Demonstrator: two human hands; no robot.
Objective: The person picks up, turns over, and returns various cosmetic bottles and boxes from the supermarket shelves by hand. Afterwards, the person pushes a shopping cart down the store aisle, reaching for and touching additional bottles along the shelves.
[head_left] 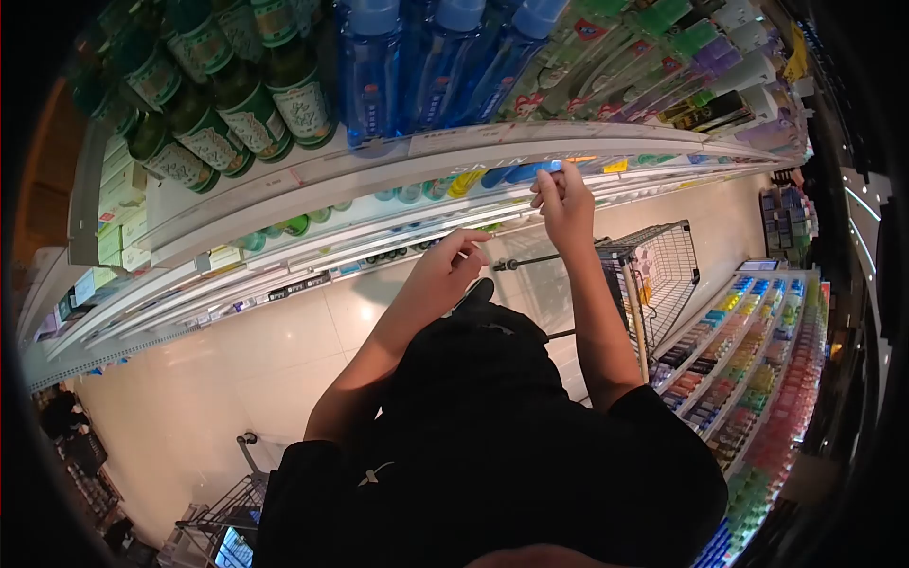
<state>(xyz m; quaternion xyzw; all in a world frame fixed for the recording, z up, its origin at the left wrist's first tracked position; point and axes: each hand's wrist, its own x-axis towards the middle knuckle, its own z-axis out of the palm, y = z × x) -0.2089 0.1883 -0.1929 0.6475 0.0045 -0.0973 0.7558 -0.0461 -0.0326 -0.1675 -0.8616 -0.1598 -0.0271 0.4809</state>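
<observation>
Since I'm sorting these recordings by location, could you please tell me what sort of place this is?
Most likely a supermarket or similar shop, judging by the long white shelf, the rows of green, white-labelled bottles and the dark wire shopping cart.

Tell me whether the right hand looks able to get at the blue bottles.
Probably yes: the right hand is up near the shelf edge, and nothing visible stands in front of the blue bottles.
</observation>
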